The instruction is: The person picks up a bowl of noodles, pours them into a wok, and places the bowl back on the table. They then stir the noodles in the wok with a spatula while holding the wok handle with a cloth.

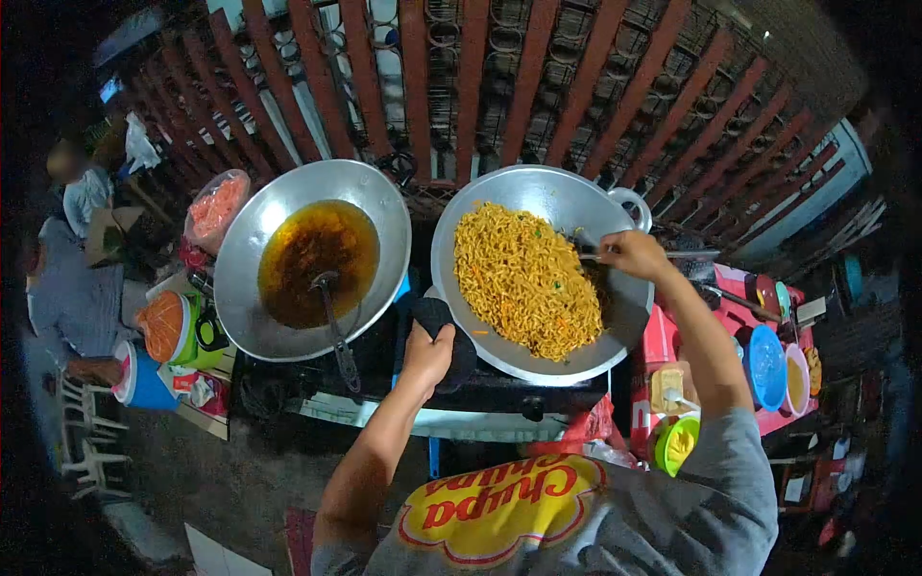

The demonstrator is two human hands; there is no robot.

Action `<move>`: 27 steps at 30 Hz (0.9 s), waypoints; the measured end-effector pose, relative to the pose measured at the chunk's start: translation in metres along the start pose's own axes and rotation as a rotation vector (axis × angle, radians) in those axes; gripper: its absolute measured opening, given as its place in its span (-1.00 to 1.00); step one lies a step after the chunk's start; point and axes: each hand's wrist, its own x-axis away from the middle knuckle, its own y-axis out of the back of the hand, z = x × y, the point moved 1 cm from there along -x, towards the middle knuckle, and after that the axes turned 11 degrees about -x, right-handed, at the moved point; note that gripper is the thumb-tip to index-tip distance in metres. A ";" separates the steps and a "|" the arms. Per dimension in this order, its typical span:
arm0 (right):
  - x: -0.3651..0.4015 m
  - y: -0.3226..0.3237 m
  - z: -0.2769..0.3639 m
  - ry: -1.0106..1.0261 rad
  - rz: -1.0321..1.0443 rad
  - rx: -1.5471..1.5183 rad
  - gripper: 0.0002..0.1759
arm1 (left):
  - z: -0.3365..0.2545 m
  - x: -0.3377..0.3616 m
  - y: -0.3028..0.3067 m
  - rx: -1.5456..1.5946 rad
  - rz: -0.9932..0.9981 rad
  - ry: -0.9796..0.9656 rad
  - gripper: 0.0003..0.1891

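Note:
A large metal wok (pixel 629 331) holds a heap of yellow noodles (pixel 528 278) with bits of green and orange. My right hand (pixel 634 256) is closed on the handle of a metal utensil (pixel 691 254), whose far end reaches into the wok beside the noodles. At the wok's left edge, my left hand (pixel 428 355) grips a dark cloth (pixel 451 331) pressed against the rim. To the left, a second wok (pixel 379 206) contains dark oily liquid (pixel 322 254), with a slotted ladle (pixel 336 326) resting in it.
Red wooden slats (pixel 471 86) stand behind the woks. On the right, a pink-covered table (pixel 715 408) bears a blue basin (pixel 765 365) and a green bowl (pixel 678 444). Left are a pink-filled tub (pixel 217 206), a blue container (pixel 144 377) and another person (pixel 86 197).

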 end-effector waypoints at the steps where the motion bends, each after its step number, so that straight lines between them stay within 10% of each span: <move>1: 0.007 0.015 0.001 0.014 -0.028 0.071 -0.76 | 0.000 -0.001 0.000 0.004 -0.004 -0.001 -0.43; 12: 0.018 0.105 0.047 0.131 -0.146 0.717 -0.87 | -0.001 0.007 -0.003 0.086 -0.087 -0.034 -0.48; 22: -0.058 -0.019 -0.014 0.202 0.194 -0.289 -0.84 | 0.001 0.004 -0.011 0.120 -0.195 -0.067 -0.46; 27: -0.019 0.063 0.031 0.306 0.075 0.053 -0.83 | 0.000 0.001 -0.008 0.011 -0.158 0.001 -0.36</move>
